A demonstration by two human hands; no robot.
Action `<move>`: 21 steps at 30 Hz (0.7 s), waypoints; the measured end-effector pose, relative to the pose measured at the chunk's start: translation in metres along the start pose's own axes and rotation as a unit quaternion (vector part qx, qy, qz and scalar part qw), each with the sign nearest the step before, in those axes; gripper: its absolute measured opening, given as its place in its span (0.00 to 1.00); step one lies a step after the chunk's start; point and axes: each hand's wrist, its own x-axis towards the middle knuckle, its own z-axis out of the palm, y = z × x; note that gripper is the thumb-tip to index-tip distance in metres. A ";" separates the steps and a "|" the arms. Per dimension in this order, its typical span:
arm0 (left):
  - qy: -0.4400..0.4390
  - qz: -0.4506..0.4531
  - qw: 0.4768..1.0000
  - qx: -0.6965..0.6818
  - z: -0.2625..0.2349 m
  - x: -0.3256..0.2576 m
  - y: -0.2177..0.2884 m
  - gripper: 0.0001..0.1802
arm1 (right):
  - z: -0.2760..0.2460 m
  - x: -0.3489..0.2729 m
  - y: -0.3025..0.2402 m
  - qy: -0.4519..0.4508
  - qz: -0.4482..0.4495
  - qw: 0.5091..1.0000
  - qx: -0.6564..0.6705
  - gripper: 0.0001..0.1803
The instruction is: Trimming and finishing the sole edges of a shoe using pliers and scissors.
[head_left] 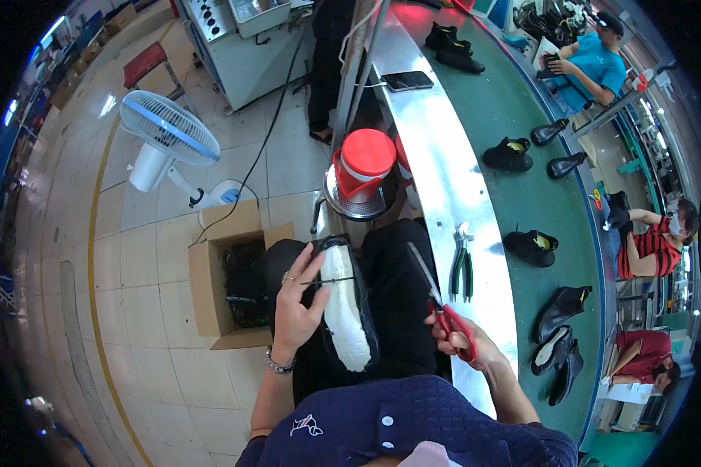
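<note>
A black shoe (344, 319) is laid sole-up on the lap (399, 323) at the centre of the frame, with a thin dark cord (338, 279) running across its white underside. The shoe's left edge is touched by the left hand (293, 307), its fingers spread and partly curled; whether the cord is pinched there cannot be told. Red-handled scissors (461, 321) are gripped by the right hand (481, 349), right of centre, their points turned toward the top of the frame, apart from the shoe.

As a judgement, the shoe is best held steady against the thighs, with the left fingertips clear of the blades' line. Should the blades be brought to the cord, they are best slid in flat, so that the white surface is not nicked.

The shoe's upper is turned down and hidden. The cord's left end is lost by the fingers. Whether the blades are parted is hard to make out. In the cardboard carton (208, 292), left of centre, only indistinct dark contents can be seen. At the top centre, a standing person (329, 74) is cut off above the dark-clothed legs.
</note>
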 end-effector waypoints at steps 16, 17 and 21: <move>0.166 0.109 0.969 0.144 0.028 -0.007 -0.012 0.04 | 0.071 0.019 -0.025 -0.176 0.159 0.967 -0.093 0.53; 0.166 0.107 0.969 0.145 0.028 -0.008 -0.012 0.04 | 0.068 0.017 -0.025 -0.174 0.155 0.966 -0.111 0.54; 0.162 0.080 0.975 0.132 0.028 -0.011 -0.009 0.03 | 0.058 0.013 -0.019 -0.194 0.146 0.963 -0.115 0.53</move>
